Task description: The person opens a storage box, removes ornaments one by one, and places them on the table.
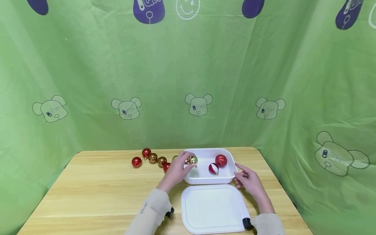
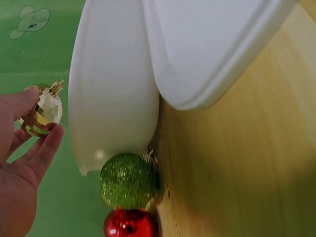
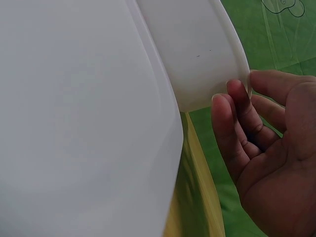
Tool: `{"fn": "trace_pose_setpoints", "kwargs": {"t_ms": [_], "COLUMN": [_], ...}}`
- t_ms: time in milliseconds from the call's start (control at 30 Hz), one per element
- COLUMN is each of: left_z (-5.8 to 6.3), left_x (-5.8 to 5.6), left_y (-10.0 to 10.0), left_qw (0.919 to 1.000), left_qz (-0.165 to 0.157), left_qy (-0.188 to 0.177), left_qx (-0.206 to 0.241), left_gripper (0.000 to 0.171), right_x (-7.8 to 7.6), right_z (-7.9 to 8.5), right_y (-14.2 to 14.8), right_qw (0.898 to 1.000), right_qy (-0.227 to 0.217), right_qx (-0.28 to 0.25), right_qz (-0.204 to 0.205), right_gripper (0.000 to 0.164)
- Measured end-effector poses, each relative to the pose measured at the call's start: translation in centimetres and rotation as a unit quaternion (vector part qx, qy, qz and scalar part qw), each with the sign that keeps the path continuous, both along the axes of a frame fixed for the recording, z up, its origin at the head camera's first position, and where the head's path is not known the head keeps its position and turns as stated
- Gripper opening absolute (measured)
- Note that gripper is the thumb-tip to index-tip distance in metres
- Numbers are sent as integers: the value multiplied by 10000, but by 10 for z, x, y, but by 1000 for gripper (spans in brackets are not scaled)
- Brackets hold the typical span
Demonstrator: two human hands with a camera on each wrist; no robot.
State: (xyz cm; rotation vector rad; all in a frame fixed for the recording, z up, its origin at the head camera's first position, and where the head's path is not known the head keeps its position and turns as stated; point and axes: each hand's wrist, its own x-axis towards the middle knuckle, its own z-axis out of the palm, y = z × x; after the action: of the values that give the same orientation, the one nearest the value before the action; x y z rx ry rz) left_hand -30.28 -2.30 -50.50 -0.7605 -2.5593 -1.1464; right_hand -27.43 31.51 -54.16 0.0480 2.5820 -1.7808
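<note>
My left hand point(image 1: 176, 171) pinches a shiny gold Christmas ball point(image 2: 45, 114) with small mirror-like facets, between thumb and fingers. It is above the left end of a white plastic box point(image 1: 202, 180). Inside the box lie a red Christmas ball point(image 1: 221, 160) and a red-and-white one point(image 1: 213, 168). My right hand point(image 1: 249, 182) touches the box's right end near the front corner with loosely bent fingers, its palm apart from the box. In the left wrist view, a glittery green ball point(image 2: 127, 181) and a shiny red ball point(image 2: 131, 224) sit just outside the box.
A white lid point(image 1: 214, 209) lies flat on the wooden table point(image 1: 97, 195) in front of the box. Left of the box are several balls, including a red one point(image 1: 136, 162) and a bronze one point(image 1: 153, 158). Green cloth point(image 1: 164, 71) hangs behind and beside the table.
</note>
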Motion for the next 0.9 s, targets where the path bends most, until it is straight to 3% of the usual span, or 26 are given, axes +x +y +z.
{"fn": "trace_pose_setpoints", "kwargs": {"t_ms": [233, 433, 700, 900], "left_z": [-2, -5, -10, -14], "left_x": [4, 7, 8, 10], "left_y": [-22, -44, -73, -95], "left_qw": [9989, 9976, 9946, 9927], "left_qz": [189, 393, 848, 954], "left_qy": [-239, -164, -197, -324], "left_qx": [370, 555, 569, 660], "left_gripper": [38, 40, 41, 41], "right_x": [-1, -2, -2, -2], "right_z": [-1, -1, -2, -2], "right_y": [0, 0, 2, 0], "right_qw": [10000, 10000, 10000, 10000], "right_qy": [3, 5, 62, 32], "right_qx": [-33, -1, 8, 62], "right_qz": [-3, 27, 15, 14], "right_gripper": [57, 57, 57, 57]}}
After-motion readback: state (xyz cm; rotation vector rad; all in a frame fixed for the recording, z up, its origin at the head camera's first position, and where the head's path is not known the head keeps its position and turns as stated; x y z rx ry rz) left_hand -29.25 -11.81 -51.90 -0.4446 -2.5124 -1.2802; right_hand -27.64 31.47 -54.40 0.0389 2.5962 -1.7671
